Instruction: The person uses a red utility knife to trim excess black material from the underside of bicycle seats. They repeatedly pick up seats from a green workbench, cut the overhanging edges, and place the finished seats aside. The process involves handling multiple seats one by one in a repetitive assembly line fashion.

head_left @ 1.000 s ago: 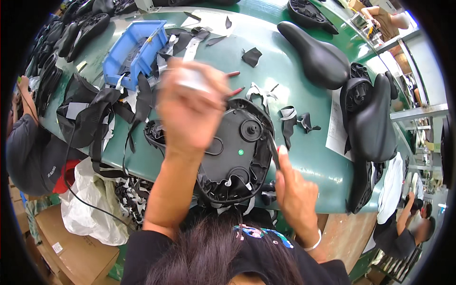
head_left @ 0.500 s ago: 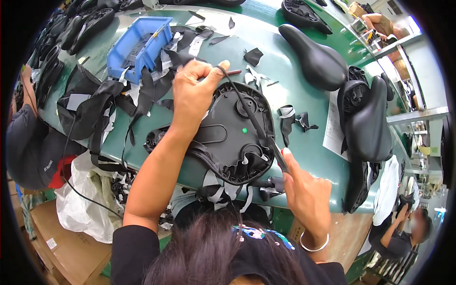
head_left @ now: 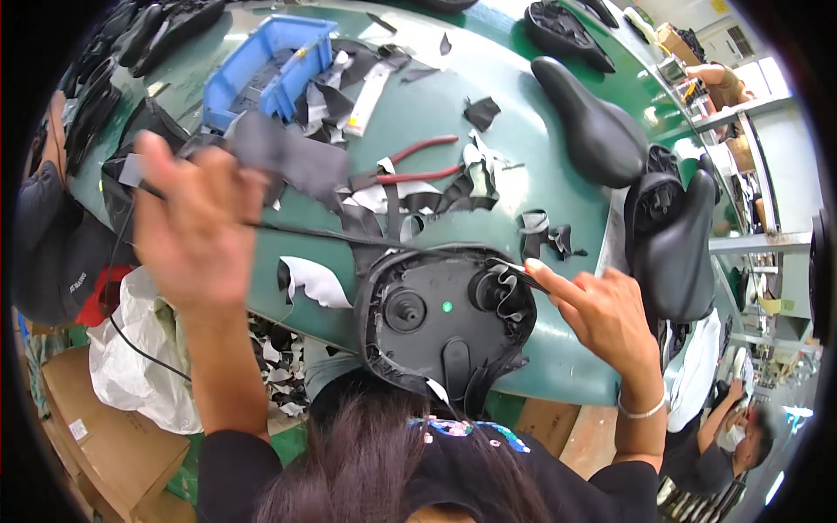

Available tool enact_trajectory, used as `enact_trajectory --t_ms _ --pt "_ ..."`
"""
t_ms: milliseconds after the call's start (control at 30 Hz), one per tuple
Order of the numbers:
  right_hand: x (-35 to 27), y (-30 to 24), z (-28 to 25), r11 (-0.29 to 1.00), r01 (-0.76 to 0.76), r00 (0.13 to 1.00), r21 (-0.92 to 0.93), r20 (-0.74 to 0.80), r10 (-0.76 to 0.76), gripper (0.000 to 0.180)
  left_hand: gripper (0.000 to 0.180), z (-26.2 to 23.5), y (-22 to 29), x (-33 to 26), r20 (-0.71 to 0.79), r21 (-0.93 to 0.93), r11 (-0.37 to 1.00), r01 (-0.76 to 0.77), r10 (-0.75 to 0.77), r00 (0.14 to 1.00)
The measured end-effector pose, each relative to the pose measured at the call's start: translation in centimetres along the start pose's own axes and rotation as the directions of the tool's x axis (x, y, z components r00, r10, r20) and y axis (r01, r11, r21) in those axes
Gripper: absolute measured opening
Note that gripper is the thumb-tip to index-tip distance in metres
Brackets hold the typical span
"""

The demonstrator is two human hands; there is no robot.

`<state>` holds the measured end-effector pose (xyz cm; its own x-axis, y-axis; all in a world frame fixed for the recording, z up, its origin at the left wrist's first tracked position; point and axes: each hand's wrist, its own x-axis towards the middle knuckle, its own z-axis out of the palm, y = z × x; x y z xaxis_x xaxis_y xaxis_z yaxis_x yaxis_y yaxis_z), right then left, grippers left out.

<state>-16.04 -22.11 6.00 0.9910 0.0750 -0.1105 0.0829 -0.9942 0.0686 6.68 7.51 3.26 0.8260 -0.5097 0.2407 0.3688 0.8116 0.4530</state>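
A black bicycle saddle [head_left: 449, 349] lies underside up at the table's near edge, with loose black cover material along its rim. My left hand [head_left: 196, 227], smeared by motion, is up at the left, closed on a black fabric strip [head_left: 331, 234] that runs taut to the saddle's far rim. A blurred dark fabric piece [head_left: 292, 157] shows beside its fingers. My right hand [head_left: 602, 318] grips a knife [head_left: 513, 268], of which only a thin blade shows, at the saddle's right rim. Beyond the saddle lie red-handled pincers [head_left: 418, 164] among scraps.
A blue bin [head_left: 261, 74] stands at the back left, near several black and white scraps [head_left: 314, 281]. Finished saddles [head_left: 593, 122] lie to the right, some stacked. A white bag [head_left: 135, 357] and cardboard [head_left: 100, 418] are down at the left. Other people work at both sides.
My left hand has swung left and toward me, drawing the strip out. The saddle has turned, its narrow end now toward me. My right hand has moved right and away. The pincers now show fully.
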Motion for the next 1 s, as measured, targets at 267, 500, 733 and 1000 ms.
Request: enact_trajectory --t_ms 267,500,733,1000 --pt "-3.2 -0.2 0.1 0.969 -0.150 0.988 0.196 0.007 0.151 0.052 0.038 -1.8 -3.7 2.2 0.305 0.764 -0.399 -0.507 -0.468 0.829" --pt "-2.6 1.6 1.4 0.904 -0.117 0.990 0.412 -0.018 0.137 0.051 0.046 2.1 -7.9 -8.2 -0.388 0.757 -0.025 0.652 -0.821 0.419" --pt "-1.0 0.2 7.5 0.890 -0.248 0.906 0.382 -0.235 0.353 0.051 0.048 4.5 -11.6 -2.9 -0.308 0.711 0.558 0.427 -0.299 0.903" --pt "-6.0 -8.5 9.8 0.457 -0.367 0.775 0.810 -0.005 0.631 0.047 0.067 5.0 -15.7 -10.2 -0.204 0.847 0.484 0.220 -0.086 0.975"
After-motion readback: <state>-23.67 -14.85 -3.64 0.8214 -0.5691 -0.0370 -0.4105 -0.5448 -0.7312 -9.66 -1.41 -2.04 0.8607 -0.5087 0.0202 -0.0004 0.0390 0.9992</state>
